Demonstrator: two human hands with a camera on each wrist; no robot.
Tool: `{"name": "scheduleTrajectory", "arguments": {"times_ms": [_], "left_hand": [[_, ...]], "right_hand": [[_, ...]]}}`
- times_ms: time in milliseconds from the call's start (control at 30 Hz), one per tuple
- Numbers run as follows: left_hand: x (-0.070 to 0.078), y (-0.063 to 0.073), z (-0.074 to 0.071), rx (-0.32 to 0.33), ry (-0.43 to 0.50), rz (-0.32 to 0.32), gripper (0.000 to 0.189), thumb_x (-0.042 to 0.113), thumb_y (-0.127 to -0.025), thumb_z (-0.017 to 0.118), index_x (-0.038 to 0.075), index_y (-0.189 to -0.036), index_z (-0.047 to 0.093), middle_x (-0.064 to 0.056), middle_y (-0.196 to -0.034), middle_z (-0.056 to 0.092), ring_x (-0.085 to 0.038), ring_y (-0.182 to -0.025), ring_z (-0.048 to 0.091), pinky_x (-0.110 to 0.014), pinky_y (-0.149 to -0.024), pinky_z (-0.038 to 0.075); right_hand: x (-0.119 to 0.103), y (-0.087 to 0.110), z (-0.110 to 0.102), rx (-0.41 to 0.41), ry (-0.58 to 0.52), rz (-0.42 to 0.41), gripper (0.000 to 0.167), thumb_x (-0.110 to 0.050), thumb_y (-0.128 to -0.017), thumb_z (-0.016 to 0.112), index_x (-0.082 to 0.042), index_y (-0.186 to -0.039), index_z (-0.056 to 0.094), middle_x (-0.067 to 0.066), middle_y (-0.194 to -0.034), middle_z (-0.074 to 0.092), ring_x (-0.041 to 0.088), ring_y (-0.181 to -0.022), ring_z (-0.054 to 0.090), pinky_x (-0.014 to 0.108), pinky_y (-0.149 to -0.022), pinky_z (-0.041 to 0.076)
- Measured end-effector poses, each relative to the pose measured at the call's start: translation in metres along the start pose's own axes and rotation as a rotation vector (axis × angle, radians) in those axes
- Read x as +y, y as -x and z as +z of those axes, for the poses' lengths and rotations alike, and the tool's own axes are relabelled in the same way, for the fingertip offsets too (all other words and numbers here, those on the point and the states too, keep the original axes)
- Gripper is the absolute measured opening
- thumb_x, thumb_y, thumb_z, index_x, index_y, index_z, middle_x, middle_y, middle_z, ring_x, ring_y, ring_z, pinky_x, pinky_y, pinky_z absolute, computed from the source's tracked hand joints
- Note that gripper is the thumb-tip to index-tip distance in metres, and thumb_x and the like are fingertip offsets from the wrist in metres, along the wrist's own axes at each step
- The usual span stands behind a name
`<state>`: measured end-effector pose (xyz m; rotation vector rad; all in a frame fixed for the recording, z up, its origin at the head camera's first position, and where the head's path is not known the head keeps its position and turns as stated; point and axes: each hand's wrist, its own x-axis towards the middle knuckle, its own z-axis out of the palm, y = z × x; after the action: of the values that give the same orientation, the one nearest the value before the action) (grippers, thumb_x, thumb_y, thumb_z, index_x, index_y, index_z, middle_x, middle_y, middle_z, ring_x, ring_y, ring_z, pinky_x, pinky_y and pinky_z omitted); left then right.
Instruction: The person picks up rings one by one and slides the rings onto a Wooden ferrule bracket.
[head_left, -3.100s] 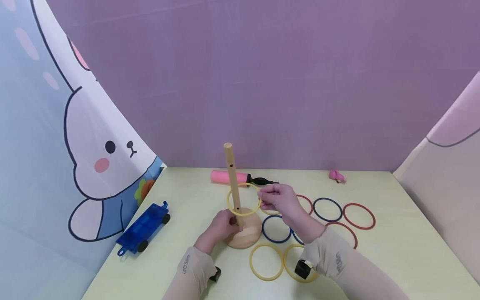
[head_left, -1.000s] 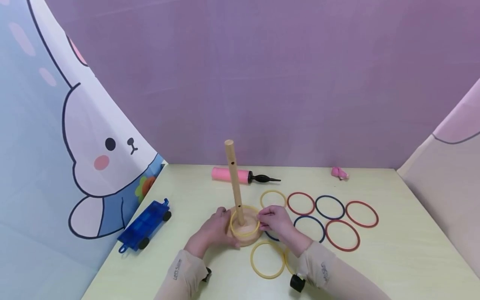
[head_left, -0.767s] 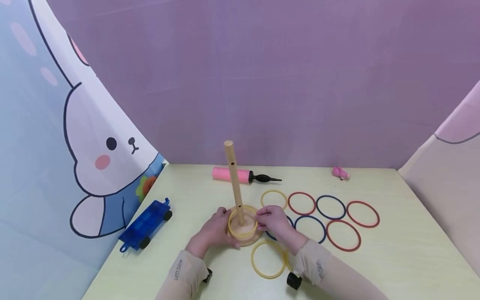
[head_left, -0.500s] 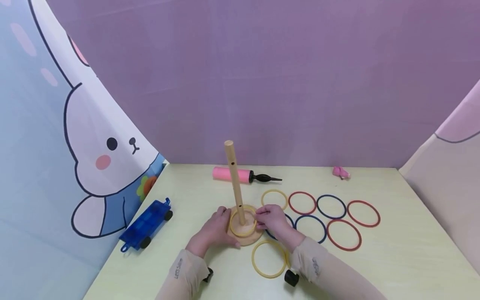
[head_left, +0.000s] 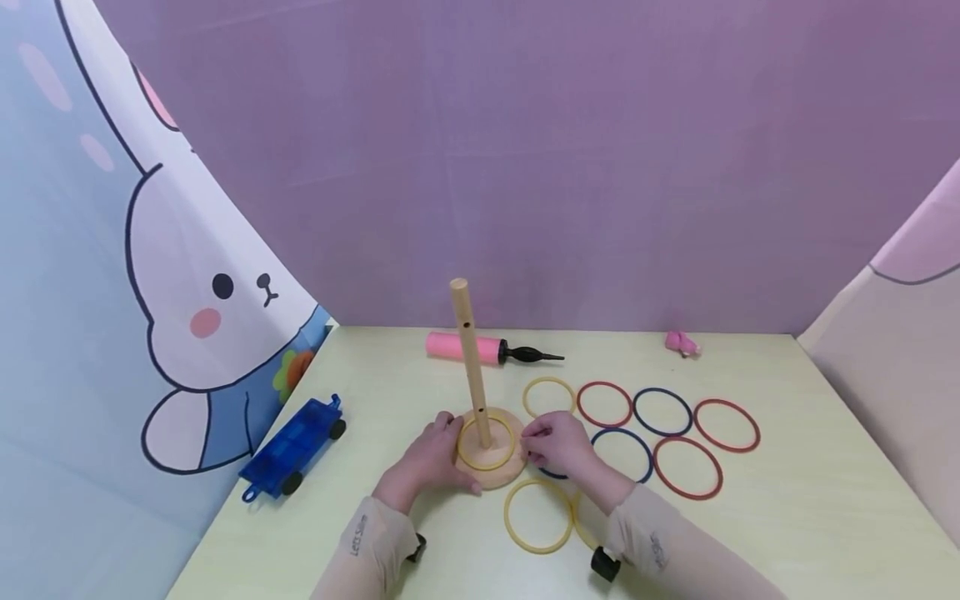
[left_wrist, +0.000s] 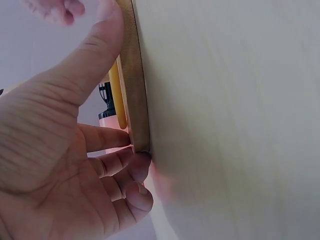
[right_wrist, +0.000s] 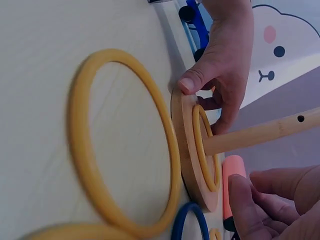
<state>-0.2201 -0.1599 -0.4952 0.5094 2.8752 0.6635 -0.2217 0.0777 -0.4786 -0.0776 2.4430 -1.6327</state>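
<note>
A wooden ring-toss stand, with an upright post (head_left: 472, 367) on a round base (head_left: 495, 481), stands mid-table. One yellow ring (head_left: 487, 469) lies flat on the base around the post's foot. My left hand (head_left: 431, 460) grips the base's left edge; in the left wrist view its thumb is on one side and the fingers (left_wrist: 107, 137) curl at the other. At the base's right side is my right hand (head_left: 564, 448), fingers loosely bent, holding nothing; the right wrist view shows it apart from the ring (right_wrist: 199, 142) on the base.
Right of the stand lie red rings (head_left: 688, 498), blue rings (head_left: 651, 457) and yellow rings (head_left: 538, 551), some partly hidden by the right hand and arm. Behind is a pink hand pump (head_left: 465, 347). A blue toy trailer (head_left: 292, 446) sits left, a small pink toy (head_left: 682, 343) back right.
The right hand brought the yellow ring down around the post onto the base, then let it go and drew slightly right. The left hand shifted from the post's foot to the base's edge.
</note>
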Motion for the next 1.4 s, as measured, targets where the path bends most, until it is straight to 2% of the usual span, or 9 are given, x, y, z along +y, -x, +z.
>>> {"name": "scheduleTrajectory", "arguments": {"times_ms": [233, 367, 633, 833, 1067, 1400], "left_hand": [[0.002, 0.002, -0.002, -0.004, 0.016, -0.005, 0.117, 0.051, -0.055, 0.091, 0.001, -0.147, 0.038, -0.016, -0.132, 0.044, -0.034, -0.115, 0.048, -0.052, -0.097, 0.044], [0.002, 0.002, -0.002, -0.005, 0.017, -0.001, 0.117, 0.051, -0.056, 0.091, 0.000, -0.147, 0.038, -0.016, -0.132, 0.043, -0.034, -0.115, 0.048, -0.051, -0.098, 0.044], [0.001, 0.001, -0.003, 0.008, 0.016, 0.011, 0.117, 0.049, -0.055, 0.092, -0.001, -0.146, 0.039, -0.016, -0.130, 0.044, -0.034, -0.112, 0.049, -0.051, -0.097, 0.044], [-0.001, 0.000, 0.000, 0.003, 0.019, 0.006, 0.118, 0.050, -0.054, 0.092, 0.002, -0.147, 0.038, -0.015, -0.130, 0.044, -0.033, -0.113, 0.048, -0.050, -0.097, 0.044], [-0.002, -0.001, 0.002, 0.003, 0.015, 0.015, 0.118, 0.052, -0.054, 0.091, -0.001, -0.146, 0.038, -0.017, -0.131, 0.043, -0.033, -0.113, 0.048, -0.051, -0.097, 0.044], [-0.001, 0.000, 0.001, 0.002, 0.031, 0.019, 0.117, 0.051, -0.055, 0.091, 0.001, -0.146, 0.039, -0.015, -0.127, 0.044, -0.031, -0.109, 0.048, -0.049, -0.095, 0.045]], "right_hand": [[0.009, 0.025, -0.014, -0.060, 0.074, -0.022, 0.004, -0.002, -0.081, 0.074, 0.001, -0.082, 0.071, 0.007, -0.069, 0.067, 0.016, -0.058, 0.063, 0.029, -0.054, 0.055], [0.016, 0.035, -0.019, -0.061, 0.104, -0.020, 0.005, -0.004, -0.082, 0.075, -0.002, -0.081, 0.071, 0.003, -0.069, 0.065, 0.015, -0.059, 0.062, 0.030, -0.055, 0.054], [0.024, 0.048, -0.028, -0.048, 0.159, -0.047, 0.006, -0.003, -0.080, 0.076, -0.004, -0.080, 0.070, 0.004, -0.065, 0.064, 0.015, -0.055, 0.059, 0.029, -0.053, 0.051], [0.030, 0.052, -0.029, -0.055, 0.233, -0.069, 0.008, -0.005, -0.079, 0.077, -0.007, -0.077, 0.069, -0.001, -0.063, 0.062, 0.013, -0.053, 0.057, 0.027, -0.051, 0.049], [0.037, 0.052, -0.027, -0.074, 0.272, -0.105, 0.013, -0.004, -0.076, 0.078, -0.009, -0.073, 0.067, -0.003, -0.062, 0.061, 0.012, -0.050, 0.056, 0.027, -0.049, 0.049], [0.036, 0.049, -0.022, -0.067, 0.340, -0.069, 0.012, -0.002, -0.076, 0.078, -0.006, -0.073, 0.067, -0.002, -0.064, 0.059, 0.012, -0.052, 0.056, 0.025, -0.049, 0.048]]}}
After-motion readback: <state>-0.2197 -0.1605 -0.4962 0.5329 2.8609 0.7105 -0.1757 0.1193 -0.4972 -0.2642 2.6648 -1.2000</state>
